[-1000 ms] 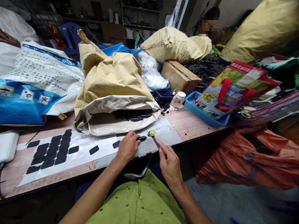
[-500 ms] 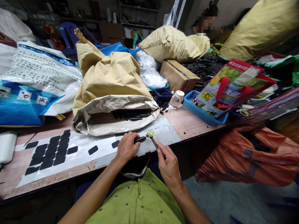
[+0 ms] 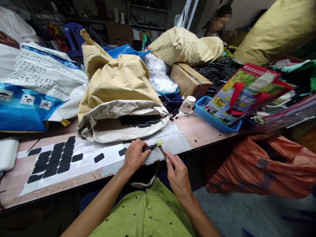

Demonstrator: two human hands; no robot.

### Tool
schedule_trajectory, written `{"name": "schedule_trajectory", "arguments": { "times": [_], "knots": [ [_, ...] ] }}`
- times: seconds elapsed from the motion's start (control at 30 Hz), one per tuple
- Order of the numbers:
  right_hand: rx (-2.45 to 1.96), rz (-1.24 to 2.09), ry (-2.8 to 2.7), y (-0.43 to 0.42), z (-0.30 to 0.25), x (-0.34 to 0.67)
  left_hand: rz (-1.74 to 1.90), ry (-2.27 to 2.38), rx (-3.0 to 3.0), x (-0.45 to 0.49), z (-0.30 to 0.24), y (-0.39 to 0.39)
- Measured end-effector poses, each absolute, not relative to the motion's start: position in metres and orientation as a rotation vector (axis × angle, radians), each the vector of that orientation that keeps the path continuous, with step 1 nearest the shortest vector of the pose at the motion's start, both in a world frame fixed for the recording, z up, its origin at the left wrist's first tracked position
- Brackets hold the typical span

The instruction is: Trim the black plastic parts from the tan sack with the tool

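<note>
My left hand (image 3: pixel 135 153) is closed round a slim black pen-like part (image 3: pixel 149 147), which lies over the grey board (image 3: pixel 172 136) and points right. My right hand (image 3: pixel 177 169) grips the thin dark handle of a small hammer (image 3: pixel 161 149). The hammer's head has a yellow-green face and is at the tip of the black part; whether they touch I cannot tell. Just beyond both hands, a large tan sack (image 3: pixel 118 79) lies with its mouth towards me, and several black parts (image 3: pixel 140 122) show inside it.
Black rounded pads (image 3: pixel 53 159) stick to a white sheet (image 3: pixel 86 168) on the left. A clear cup (image 3: pixel 187 104), a blue basket (image 3: pixel 214 120) and a cardboard box (image 3: pixel 189 79) stand beyond. An orange sack (image 3: pixel 256 168) is at the right. Another person (image 3: pixel 218 21) is at the back.
The gap between the hammer's head and the tip of the black part has closed. Both hands keep their holds, and the view has shifted very slightly.
</note>
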State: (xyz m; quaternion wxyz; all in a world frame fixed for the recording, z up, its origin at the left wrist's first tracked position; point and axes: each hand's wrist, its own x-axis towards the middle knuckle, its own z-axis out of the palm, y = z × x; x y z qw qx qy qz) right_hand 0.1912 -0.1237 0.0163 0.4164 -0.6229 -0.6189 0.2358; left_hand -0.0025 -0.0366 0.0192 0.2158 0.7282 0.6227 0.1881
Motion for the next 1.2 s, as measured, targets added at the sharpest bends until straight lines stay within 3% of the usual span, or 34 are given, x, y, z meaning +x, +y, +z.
{"name": "schedule_trajectory", "arguments": {
  "times": [1.2],
  "knots": [
    [-1.534, 0.556, -1.542, -0.117, 0.025, 0.190, 0.642, 1.609, 1.858, -0.013, 0.012, -0.028]
  ]
}}
